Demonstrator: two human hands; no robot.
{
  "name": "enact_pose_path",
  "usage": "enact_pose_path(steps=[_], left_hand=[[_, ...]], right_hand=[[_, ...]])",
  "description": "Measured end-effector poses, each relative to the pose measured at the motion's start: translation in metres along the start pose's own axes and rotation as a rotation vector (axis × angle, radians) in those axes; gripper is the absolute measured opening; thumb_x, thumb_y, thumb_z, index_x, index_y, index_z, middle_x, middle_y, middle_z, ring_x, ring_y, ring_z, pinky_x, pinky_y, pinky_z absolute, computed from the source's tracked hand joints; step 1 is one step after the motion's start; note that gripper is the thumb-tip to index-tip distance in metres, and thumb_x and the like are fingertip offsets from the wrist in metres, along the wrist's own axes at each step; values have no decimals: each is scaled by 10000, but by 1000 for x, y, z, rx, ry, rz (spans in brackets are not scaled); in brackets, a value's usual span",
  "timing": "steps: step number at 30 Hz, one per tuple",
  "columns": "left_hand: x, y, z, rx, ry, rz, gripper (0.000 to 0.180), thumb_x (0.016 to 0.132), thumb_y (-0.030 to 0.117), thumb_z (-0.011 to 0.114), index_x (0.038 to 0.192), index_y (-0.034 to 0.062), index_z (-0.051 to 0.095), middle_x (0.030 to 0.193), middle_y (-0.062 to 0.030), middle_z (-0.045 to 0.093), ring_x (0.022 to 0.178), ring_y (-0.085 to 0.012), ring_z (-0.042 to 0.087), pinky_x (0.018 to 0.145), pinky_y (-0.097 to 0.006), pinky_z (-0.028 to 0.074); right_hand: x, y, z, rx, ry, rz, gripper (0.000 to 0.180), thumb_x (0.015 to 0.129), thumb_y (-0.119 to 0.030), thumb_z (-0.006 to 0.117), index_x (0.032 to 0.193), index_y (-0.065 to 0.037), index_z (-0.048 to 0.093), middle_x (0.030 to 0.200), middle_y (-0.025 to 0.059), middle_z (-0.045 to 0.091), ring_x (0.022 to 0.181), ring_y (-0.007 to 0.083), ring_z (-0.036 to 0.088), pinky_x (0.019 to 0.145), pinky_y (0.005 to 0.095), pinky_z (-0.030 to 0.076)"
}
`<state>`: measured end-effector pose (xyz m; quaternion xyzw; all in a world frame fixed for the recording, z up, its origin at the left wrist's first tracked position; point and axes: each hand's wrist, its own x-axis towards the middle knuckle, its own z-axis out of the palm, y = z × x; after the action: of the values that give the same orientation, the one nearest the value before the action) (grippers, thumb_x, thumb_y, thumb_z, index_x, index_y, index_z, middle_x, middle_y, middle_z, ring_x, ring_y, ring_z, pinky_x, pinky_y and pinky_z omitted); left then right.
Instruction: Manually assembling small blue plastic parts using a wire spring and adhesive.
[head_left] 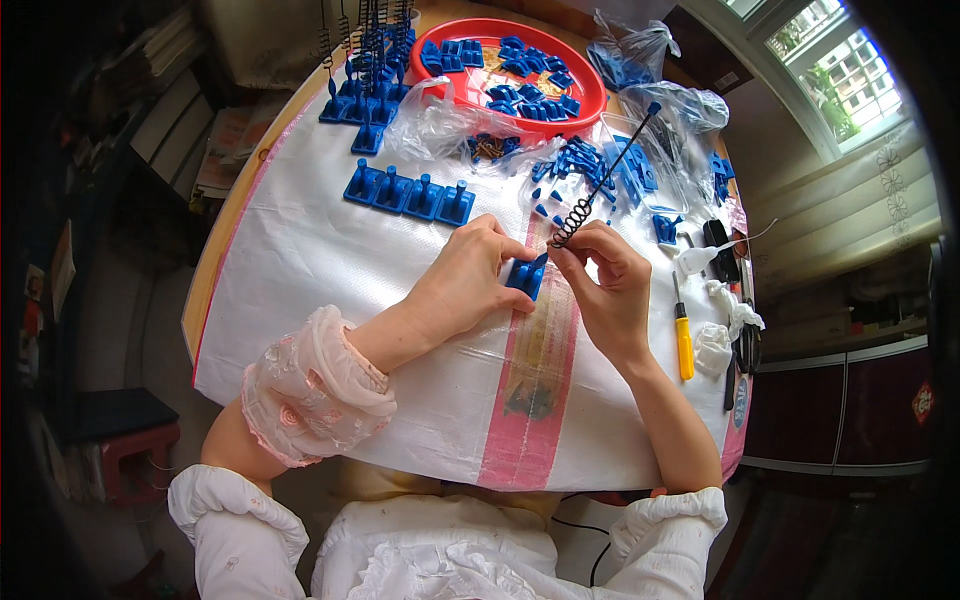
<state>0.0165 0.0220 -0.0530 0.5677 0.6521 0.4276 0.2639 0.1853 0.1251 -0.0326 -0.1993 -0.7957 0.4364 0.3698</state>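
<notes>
Between the thumb and fingers of my left hand [455, 275] is a small blue plastic base [527, 280], held down on the white sheet. My right hand [612, 285] pinches the lower end of a black coiled spring wire [572, 223] just above that base. The wire slants up to the right, its straight part ending in a blue tip. Fingertips hide whether wire and base are joined. Beyond my left hand is a row of several blue bases with upright pegs [409, 194]. Loose small blue pieces [580, 165] lie beyond my right hand.
A red round tray [598, 100] of blue parts stands at the back. Blue bases with upright black springs [365, 100] crowd the back left. Clear plastic bags [440, 125] lie about. On the right are a yellow-handled screwdriver [684, 350], a white bottle [697, 260] and crumpled tissue [713, 347].
</notes>
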Motion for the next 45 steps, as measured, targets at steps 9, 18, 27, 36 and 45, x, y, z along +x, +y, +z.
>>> enact_pose_path(steps=[9, 18, 27, 36, 45], left_hand=[[0, -1, 1, 3, 15, 33, 528, 642, 171, 975, 1126, 46, 803, 974, -72, 623, 854, -200, 592, 777, -333, 516], [0, -2, 1, 3, 13, 30, 496, 642, 172, 967, 1098, 55, 810, 954, -77, 614, 866, -215, 582, 773, -341, 502], [0, 0, 0, -10, 22, 24, 488, 632, 160, 964, 1077, 40, 807, 957, -78, 618, 870, -222, 590, 783, -346, 508], [0, -1, 0, -8, 18, 21, 490, 633, 159, 965, 1082, 41, 807, 947, -75, 616, 863, -217, 585, 779, -344, 505], [0, 0, 0, 13, 17, 23, 491, 639, 169, 970, 1083, 40, 806, 951, -77, 618, 860, -218, 581, 770, -339, 498]], right_hand=[[-3, 4, -5, -10, -51, 24, 121, 897, 21, 771, 1003, 62, 727, 860, 70, 650, 768, 120, 600, 720, 279, 488], [-3, 10, -3, -28, -85, 22, 116, 897, 33, 753, 1010, 55, 740, 877, 90, 665, 774, 152, 633, 719, 293, 500], [-3, 9, -2, -35, -76, 7, 110, 890, 33, 756, 996, 57, 741, 875, 99, 674, 764, 162, 634, 714, 300, 500], [-2, 10, -1, -42, -72, -17, 104, 881, 44, 758, 979, 69, 732, 873, 106, 674, 764, 173, 636, 717, 307, 504], [-2, 11, 0, -33, -66, -10, 103, 877, 54, 755, 977, 67, 735, 873, 108, 677, 772, 173, 635, 717, 316, 501]])
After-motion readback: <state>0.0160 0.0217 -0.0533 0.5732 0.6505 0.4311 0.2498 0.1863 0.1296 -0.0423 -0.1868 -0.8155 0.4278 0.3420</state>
